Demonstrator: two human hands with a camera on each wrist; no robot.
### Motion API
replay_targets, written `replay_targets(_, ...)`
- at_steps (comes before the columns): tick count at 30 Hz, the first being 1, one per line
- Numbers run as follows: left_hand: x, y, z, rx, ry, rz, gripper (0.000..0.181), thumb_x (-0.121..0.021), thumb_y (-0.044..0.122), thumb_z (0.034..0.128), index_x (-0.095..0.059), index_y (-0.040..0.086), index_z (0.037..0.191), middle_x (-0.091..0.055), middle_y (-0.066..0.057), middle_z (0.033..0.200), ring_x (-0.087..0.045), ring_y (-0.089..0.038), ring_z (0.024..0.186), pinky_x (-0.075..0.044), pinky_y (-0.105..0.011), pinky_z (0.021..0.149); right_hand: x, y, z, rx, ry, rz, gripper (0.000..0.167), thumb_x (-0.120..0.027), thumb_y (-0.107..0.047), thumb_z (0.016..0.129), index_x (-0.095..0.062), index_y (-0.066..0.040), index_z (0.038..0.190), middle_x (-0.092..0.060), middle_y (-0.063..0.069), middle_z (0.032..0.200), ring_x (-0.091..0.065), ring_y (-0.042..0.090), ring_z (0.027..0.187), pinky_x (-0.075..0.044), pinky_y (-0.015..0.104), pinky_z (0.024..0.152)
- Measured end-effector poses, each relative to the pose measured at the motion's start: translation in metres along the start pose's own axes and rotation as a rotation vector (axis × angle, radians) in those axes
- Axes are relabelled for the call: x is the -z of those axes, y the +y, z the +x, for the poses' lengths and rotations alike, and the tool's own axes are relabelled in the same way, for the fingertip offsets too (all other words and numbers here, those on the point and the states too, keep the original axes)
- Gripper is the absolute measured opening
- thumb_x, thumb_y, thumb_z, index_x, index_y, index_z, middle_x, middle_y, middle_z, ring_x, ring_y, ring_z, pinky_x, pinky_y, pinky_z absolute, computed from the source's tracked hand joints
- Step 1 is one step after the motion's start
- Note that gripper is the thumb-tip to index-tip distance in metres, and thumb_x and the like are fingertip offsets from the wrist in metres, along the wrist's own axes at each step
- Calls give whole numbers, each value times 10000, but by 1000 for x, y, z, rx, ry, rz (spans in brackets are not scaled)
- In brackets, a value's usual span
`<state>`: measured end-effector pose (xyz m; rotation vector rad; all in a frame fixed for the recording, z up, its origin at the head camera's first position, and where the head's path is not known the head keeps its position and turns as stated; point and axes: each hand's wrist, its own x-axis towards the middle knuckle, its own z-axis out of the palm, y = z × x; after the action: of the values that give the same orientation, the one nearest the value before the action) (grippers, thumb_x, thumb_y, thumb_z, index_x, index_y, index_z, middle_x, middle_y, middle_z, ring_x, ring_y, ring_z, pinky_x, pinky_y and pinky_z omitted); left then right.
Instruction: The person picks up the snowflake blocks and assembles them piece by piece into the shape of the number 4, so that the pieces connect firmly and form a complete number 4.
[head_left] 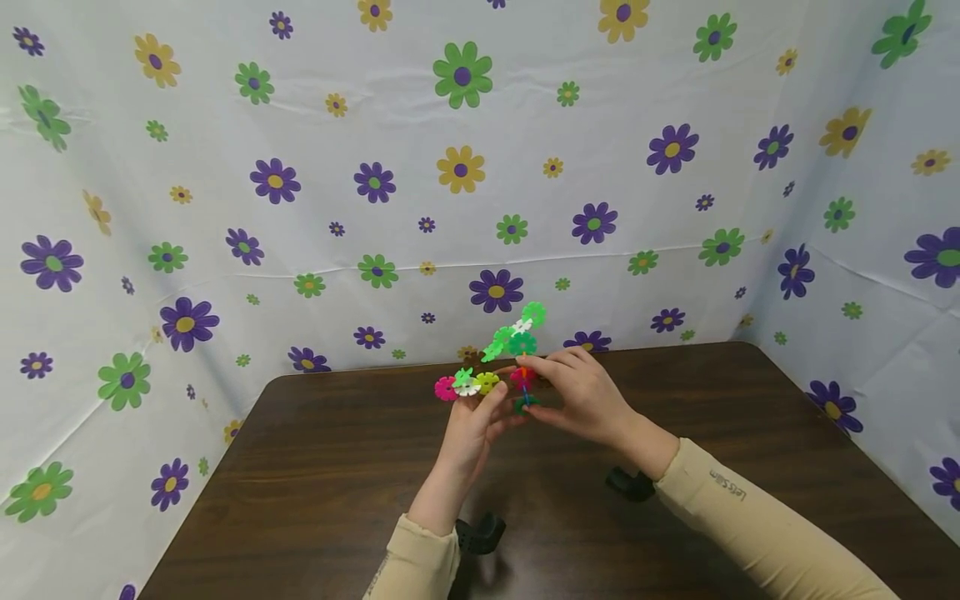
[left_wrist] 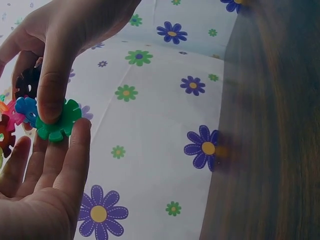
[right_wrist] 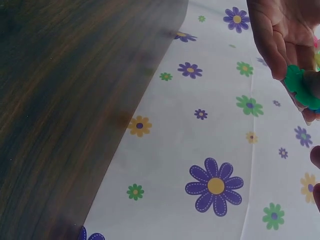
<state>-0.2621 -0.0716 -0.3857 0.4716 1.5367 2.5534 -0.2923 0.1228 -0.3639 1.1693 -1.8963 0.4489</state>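
A structure of interlocking flower-shaped plastic discs [head_left: 522, 342] in green, white, pink, yellow, blue and orange is held up over the table. My right hand [head_left: 588, 396] pinches its right-hand column, thumb at the bottom and fingers higher up. In the left wrist view the right thumb presses on a dark green disc [left_wrist: 59, 125]. My left hand [head_left: 467, 433] lies beneath it, palm up, its fairly straight fingers touching that green disc from the other side. Near the left thumb are a pink disc [head_left: 446, 388], a white one and a yellow one. Fingers partly hide the joints.
The brown wooden table [head_left: 337, 492] lies beneath both hands. A white flower-patterned cloth [head_left: 405, 225] stands behind it and at the sides. Black devices [head_left: 480, 533] sit below both wrists.
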Motion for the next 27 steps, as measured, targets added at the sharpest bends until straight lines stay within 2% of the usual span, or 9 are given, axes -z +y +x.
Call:
replay_targets(11,-1,7,2,-4,-30,29,370,-547,164,987,-473,-19,1300,-628,-42,1127,-659,-190,951,-507,-485,880,7,-1,5,-18,-28,11,770,-916,-203,619,-565,-53,1288,-651,57,970,-599,220,877,-473,401,806)
replay_targets(14,-1,10,2,-12,-42,42,424,-549,164,989,-438,-38,1346,-611,-50,1164,-654,-195,970,-487,-508,907,9,-1,7,-25,-28,15,780,-920,-206,613,-561,-51,1288,-655,59,973,-600,220,879,-477,410,822)
replay_targets(18,1,11,3,-2,-57,46,432,-581,177,979,-440,-22,1335,-585,-74,1186,-643,-216,1008,-450,-525,952,9,1,8,-19,-1,18,803,-931,-186,582,-563,-42,1280,-660,70,984,-607,230,877,-485,419,808)
replay_targets(22,10,11,2,13,-97,80,467,-629,237,959,-451,-22,1303,-555,-154,1235,-617,-285,1096,-430,-508,980,7,4,7,-3,30,20,824,-937,-167,556,-563,-38,1278,-662,75,998,-611,230,865,-490,414,763)
replay_targets(27,28,17,-2,-18,-133,155,618,-634,324,951,-400,-82,1354,-498,-260,1335,-503,-425,1226,-393,-509,1014,10,6,6,-14,24,20,825,-934,-182,563,-557,-32,1282,-660,72,984,-608,211,839,-498,392,724)
